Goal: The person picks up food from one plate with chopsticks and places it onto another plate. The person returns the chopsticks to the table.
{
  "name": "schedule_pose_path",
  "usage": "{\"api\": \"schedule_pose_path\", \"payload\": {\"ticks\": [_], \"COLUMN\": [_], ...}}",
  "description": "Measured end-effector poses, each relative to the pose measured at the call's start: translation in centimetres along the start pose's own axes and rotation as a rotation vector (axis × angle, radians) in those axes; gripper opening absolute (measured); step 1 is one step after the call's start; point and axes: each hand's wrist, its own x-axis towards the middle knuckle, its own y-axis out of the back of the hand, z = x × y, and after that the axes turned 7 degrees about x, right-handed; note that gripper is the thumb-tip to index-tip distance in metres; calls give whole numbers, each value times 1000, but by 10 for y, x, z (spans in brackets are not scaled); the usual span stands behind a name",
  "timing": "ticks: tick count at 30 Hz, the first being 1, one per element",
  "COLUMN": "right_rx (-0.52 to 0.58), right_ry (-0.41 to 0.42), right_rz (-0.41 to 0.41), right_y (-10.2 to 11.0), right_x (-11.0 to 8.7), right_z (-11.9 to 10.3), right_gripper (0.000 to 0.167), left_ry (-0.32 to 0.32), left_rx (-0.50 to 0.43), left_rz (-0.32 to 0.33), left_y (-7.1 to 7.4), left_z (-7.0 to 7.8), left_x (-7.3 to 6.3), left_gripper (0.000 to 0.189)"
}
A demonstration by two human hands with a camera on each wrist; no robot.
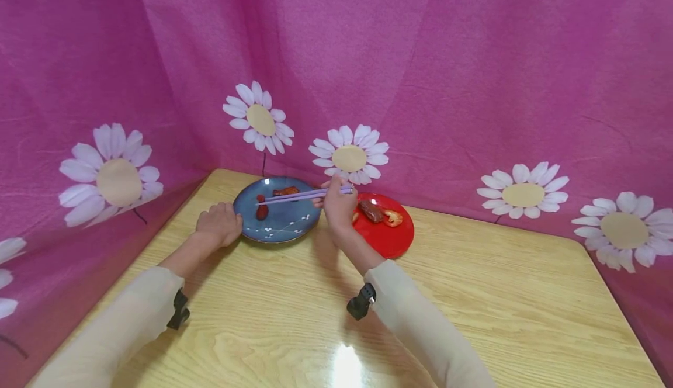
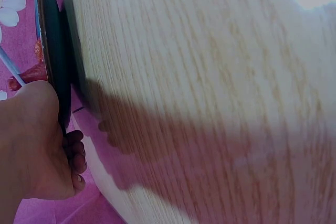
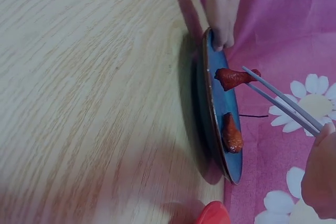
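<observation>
My left hand [image 1: 219,224] grips the left rim of the blue plate [image 1: 278,230]; in the left wrist view the thumb lies at the rim and the curled fingers are below it. My right hand [image 1: 339,207] holds a pair of pale purple chopsticks [image 1: 305,195] over that plate. Their tips are at the narrow end of a dark red chicken drumstick [image 3: 231,78], one on either side in the right wrist view. Whether the drumstick is off the plate I cannot tell. A second, browner drumstick [image 3: 231,137] lies on the same plate.
Right of the blue plate, partly behind my right hand and forearm, is a red plate [image 1: 394,245] bearing a brown piece of meat [image 1: 371,211] and a shrimp-like piece [image 1: 392,218]. A pink flowered cloth [image 1: 436,113] hangs behind the wooden table [image 1: 473,294].
</observation>
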Motion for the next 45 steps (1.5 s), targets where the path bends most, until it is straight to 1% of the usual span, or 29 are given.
{"api": "schedule_pose_path", "payload": {"ticks": [5, 8, 12, 15, 20, 23, 27, 33, 40, 45], "right_rx": [66, 83, 80, 53, 51, 94, 114, 81, 56, 64], "right_ry": [-14, -12, -20, -46, -69, -54, -33, -32, 60, 85], "right_rz": [9, 12, 11, 28, 65, 59, 47, 55, 27, 11], "right_y": [5, 10, 19, 28, 42, 50, 61, 79, 93, 103], "right_x": [1, 2, 6, 9, 13, 13, 14, 19, 25, 28], "right_z": [-6, -12, -17, -19, -26, -32, -40, -48, -63, -76], "right_gripper": [37, 38, 38, 38, 39, 40, 41, 39, 40, 40], "left_ry": [-1, -3, -5, -4, -2, 2, 4, 1, -3, -4], "left_rx": [2, -2, -4, 1, -2, -3, -6, -16, -5, -13], "left_rz": [-4, -2, 0, -1, -16, -23, -20, -23, -20, -21], "left_y": [-1, -1, -2, -3, -2, -2, -2, -1, 0, 0], "left_z": [-1, 0, -1, -1, -1, -1, -1, 0, 0, -1], "left_x": [0, 0, 1, 1, 1, 2, 2, 2, 1, 0], "left_gripper": [45, 45, 45, 45, 46, 46, 46, 47, 45, 45]}}
